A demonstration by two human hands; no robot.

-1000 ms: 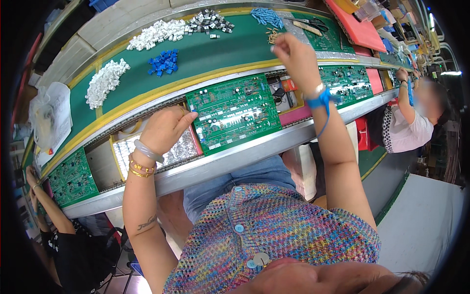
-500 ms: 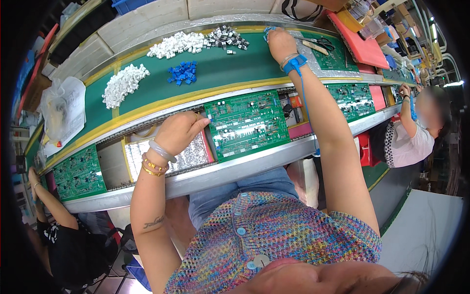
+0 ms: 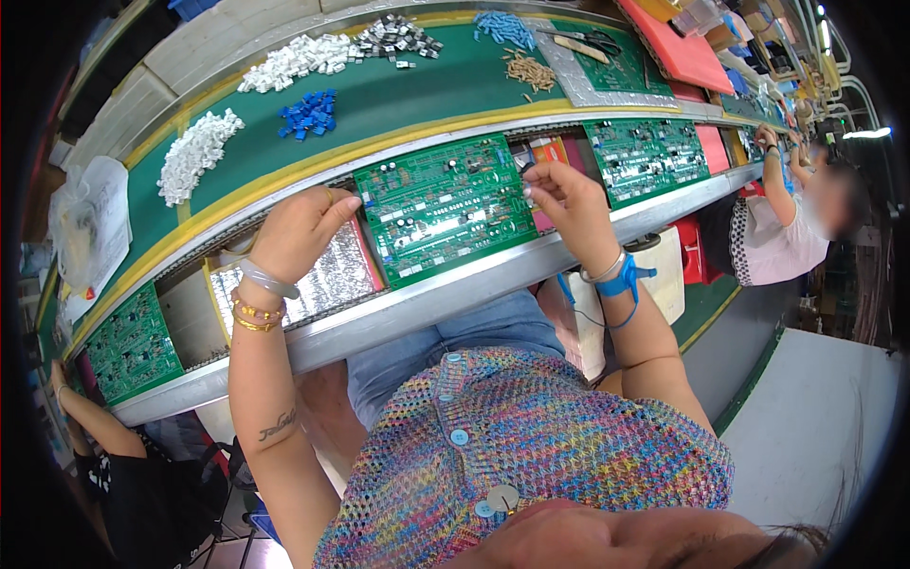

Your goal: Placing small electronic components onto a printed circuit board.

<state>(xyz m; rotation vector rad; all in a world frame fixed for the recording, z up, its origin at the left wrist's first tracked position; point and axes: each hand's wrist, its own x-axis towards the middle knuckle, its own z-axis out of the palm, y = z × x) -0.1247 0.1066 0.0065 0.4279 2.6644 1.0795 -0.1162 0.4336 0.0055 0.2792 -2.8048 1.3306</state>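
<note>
A green circuit board (image 3: 445,213) dotted with small parts sits on the conveyor rail (image 3: 455,284) in front of me. By its left edge my left hand (image 3: 301,232) is closed, fingers curled under and thumb pointing at the board. Whatever those fingers hold, if anything, is hidden. At the board's right edge my right hand (image 3: 572,211) has thumb and forefinger drawn together; a tiny part between them cannot be made out. A blue strap (image 3: 626,276) with a cord circles my right wrist.
Beyond the rail, a green bench (image 3: 379,119) carries white connectors (image 3: 197,156), blue blocks (image 3: 308,115), black parts (image 3: 396,38), light blue parts (image 3: 504,29) and tan parts (image 3: 530,71). Scissors (image 3: 592,38) lie farther right. Other boards (image 3: 645,161) flank mine; people work on both sides.
My right hand has come back from the light blue parts on the bench to the board's right edge. My left hand stays by the left edge. The view has shifted slightly.
</note>
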